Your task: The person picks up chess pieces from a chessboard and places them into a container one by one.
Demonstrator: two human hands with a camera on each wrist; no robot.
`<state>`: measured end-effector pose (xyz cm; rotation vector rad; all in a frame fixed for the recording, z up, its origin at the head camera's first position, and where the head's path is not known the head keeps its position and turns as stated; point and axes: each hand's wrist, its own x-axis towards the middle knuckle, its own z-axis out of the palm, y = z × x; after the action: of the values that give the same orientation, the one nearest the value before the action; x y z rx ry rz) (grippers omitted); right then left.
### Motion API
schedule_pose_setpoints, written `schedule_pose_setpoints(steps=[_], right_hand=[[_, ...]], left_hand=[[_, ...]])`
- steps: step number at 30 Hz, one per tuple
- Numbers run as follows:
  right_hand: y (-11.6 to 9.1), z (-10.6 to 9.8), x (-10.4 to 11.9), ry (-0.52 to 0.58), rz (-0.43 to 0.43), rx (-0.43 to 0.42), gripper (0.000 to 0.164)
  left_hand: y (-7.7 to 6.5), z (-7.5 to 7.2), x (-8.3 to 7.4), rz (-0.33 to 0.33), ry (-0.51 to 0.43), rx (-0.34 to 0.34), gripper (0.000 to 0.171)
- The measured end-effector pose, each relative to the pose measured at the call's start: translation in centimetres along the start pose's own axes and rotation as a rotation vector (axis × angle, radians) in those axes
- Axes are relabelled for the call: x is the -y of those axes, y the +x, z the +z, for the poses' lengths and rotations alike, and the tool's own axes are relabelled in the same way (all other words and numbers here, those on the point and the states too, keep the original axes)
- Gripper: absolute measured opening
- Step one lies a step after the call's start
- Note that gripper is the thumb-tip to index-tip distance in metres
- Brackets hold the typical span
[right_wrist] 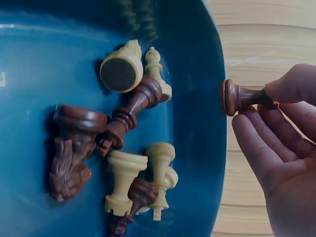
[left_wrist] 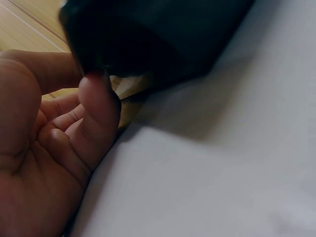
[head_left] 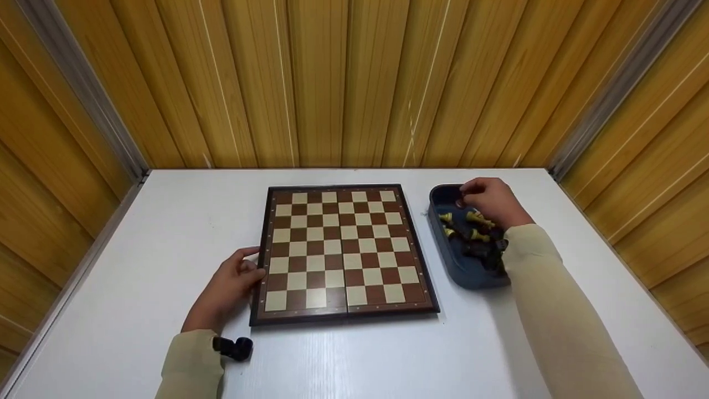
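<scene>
A brown chess piece (right_wrist: 242, 96) with a round base is pinched by my right hand (right_wrist: 276, 128) between thumb and fingers; its top is hidden under the thumb. In the head view that right hand (head_left: 490, 198) hangs over the far end of a dark blue tray (head_left: 468, 280). Inside the tray, brown and cream chess pieces lie on their sides, among them a brown knight (right_wrist: 71, 160) and a cream rook (right_wrist: 123, 177). My left hand (head_left: 230, 282) holds the left edge of the chessboard (head_left: 332, 249) by thumb and index finger, seen closer as the left hand (left_wrist: 54, 133) with its thumb at the dark rim.
The board lies flat on a white table (head_left: 183, 233), its squares bare and a fold line down the middle. Yellow wood-patterned panels (head_left: 343, 83) wall the back and both sides. A black wrist device (head_left: 235, 348) sits by the left sleeve.
</scene>
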<state>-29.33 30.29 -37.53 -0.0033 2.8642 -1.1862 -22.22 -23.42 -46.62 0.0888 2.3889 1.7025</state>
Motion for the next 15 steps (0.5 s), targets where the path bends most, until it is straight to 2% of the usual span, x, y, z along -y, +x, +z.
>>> schedule_pose_setpoints(steps=[15], right_hand=[[0.0,-0.23,-1.04,-0.094,0.032,0.034,0.035]], left_hand=[[-0.09,-0.07,0.22,0.023,-0.019,0.011,0.053]])
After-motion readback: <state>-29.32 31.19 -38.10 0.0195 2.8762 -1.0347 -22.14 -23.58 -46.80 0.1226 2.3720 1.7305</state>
